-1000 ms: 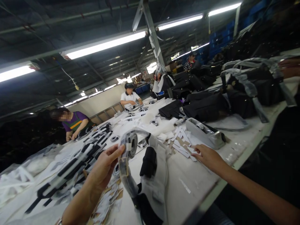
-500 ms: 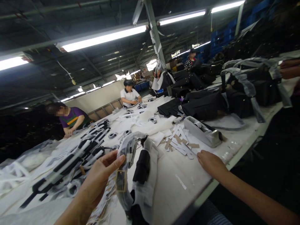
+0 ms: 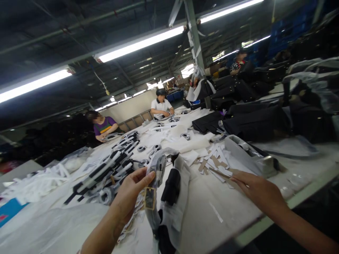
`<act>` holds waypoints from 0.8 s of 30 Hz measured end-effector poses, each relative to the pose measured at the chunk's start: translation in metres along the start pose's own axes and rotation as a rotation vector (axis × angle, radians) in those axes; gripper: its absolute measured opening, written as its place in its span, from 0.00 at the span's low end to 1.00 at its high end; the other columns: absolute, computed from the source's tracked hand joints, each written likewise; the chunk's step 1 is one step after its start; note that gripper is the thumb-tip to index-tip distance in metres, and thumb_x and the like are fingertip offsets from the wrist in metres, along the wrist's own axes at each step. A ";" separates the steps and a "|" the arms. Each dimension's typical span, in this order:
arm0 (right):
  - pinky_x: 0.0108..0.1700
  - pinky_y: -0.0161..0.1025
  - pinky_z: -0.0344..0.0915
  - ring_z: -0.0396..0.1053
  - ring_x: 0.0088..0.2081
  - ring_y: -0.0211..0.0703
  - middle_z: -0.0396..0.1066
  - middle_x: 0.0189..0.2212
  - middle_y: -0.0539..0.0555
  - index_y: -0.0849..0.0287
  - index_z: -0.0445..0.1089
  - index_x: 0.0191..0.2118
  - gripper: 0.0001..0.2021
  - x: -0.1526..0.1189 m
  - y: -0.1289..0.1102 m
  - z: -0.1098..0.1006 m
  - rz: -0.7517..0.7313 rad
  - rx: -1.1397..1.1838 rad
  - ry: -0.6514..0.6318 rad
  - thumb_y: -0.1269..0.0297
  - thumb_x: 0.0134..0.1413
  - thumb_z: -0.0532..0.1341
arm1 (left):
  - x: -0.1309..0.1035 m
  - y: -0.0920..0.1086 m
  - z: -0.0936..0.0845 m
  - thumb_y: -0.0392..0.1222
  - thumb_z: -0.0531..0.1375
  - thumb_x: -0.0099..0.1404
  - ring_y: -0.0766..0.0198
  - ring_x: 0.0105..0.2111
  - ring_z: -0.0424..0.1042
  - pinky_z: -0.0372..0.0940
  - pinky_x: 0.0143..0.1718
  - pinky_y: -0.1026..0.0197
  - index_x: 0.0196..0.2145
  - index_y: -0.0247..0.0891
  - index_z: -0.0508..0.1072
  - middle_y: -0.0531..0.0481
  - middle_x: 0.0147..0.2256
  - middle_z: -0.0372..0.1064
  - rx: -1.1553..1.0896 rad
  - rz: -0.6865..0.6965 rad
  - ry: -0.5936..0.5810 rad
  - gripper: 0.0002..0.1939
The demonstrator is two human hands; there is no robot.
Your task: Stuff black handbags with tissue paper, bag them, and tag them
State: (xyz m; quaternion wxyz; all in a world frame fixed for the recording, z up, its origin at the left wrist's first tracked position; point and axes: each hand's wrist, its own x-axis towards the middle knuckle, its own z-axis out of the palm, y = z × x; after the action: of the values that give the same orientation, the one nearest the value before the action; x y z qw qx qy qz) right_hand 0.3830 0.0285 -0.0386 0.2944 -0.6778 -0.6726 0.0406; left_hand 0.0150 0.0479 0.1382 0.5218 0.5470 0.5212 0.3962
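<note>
My left hand point(image 3: 137, 183) is closed on a strap point(image 3: 152, 211) wrapped in clear plastic, with a gold-coloured rectangular buckle just below the fingers. Beside that strap lies a black padded handle point(image 3: 171, 187) in whitish wrapping. On the right, my right hand point(image 3: 254, 188) pinches a thin brownish strip point(image 3: 219, 173) over a pile of white and tan paper strips point(image 3: 212, 160). A grey tape dispenser point(image 3: 246, 155) stands just behind my right hand.
Black and white wrapped straps point(image 3: 113, 158) cover the table's left part. Black bags point(image 3: 251, 120) are heaped at the right, near the table edge point(image 3: 254, 233). Across the table, one person point(image 3: 160, 106) in white and another point(image 3: 104, 125) in purple work with their hands.
The view has swung left, shifting the scene rightward. My right hand now shows a thin strip between its fingers, above the paper pile. My left hand keeps its hold on the strap.
</note>
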 end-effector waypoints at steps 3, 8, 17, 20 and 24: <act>0.45 0.42 0.69 0.76 0.43 0.53 0.80 0.41 0.56 0.52 0.82 0.40 0.18 0.013 -0.047 -0.020 -0.077 0.461 -0.016 0.48 0.62 0.59 | -0.003 0.002 0.004 0.56 0.70 0.56 0.60 0.35 0.74 0.66 0.40 0.63 0.46 0.35 0.79 0.45 0.38 0.78 -0.029 0.004 -0.014 0.26; 0.32 0.37 0.66 0.71 0.28 0.44 0.78 0.30 0.53 0.55 0.82 0.39 0.19 0.035 -0.134 -0.039 -0.156 0.808 -0.349 0.48 0.59 0.60 | -0.007 0.006 0.011 0.55 0.69 0.59 0.62 0.35 0.75 0.65 0.41 0.64 0.47 0.34 0.79 0.45 0.36 0.78 -0.025 0.005 -0.044 0.24; 0.28 0.36 0.57 0.63 0.25 0.39 0.71 0.23 0.49 0.58 0.80 0.34 0.19 0.063 -0.177 -0.007 -0.220 0.980 -0.383 0.47 0.59 0.61 | -0.010 0.008 0.013 0.58 0.71 0.55 0.59 0.39 0.75 0.65 0.45 0.62 0.46 0.37 0.80 0.47 0.37 0.79 0.105 0.100 0.010 0.27; 0.30 0.37 0.57 0.65 0.28 0.40 0.73 0.26 0.50 0.57 0.81 0.35 0.16 0.064 -0.174 -0.005 -0.232 0.941 -0.327 0.50 0.59 0.61 | -0.010 0.007 0.008 0.59 0.70 0.55 0.57 0.40 0.75 0.65 0.46 0.60 0.46 0.36 0.80 0.46 0.37 0.79 0.099 0.094 0.028 0.28; 0.29 0.36 0.54 0.61 0.26 0.38 0.68 0.23 0.48 0.58 0.78 0.32 0.17 0.063 -0.181 -0.004 -0.238 1.053 -0.381 0.50 0.59 0.61 | -0.010 0.008 0.008 0.59 0.69 0.57 0.55 0.41 0.76 0.66 0.48 0.57 0.48 0.36 0.79 0.45 0.38 0.79 0.116 0.101 0.016 0.29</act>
State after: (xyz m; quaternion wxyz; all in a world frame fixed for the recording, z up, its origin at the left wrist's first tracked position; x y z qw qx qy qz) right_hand 0.2297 0.0715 0.0681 0.4686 -0.3401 -0.6744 0.4582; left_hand 0.0227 0.0376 0.1455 0.4641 0.5988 0.5192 0.3956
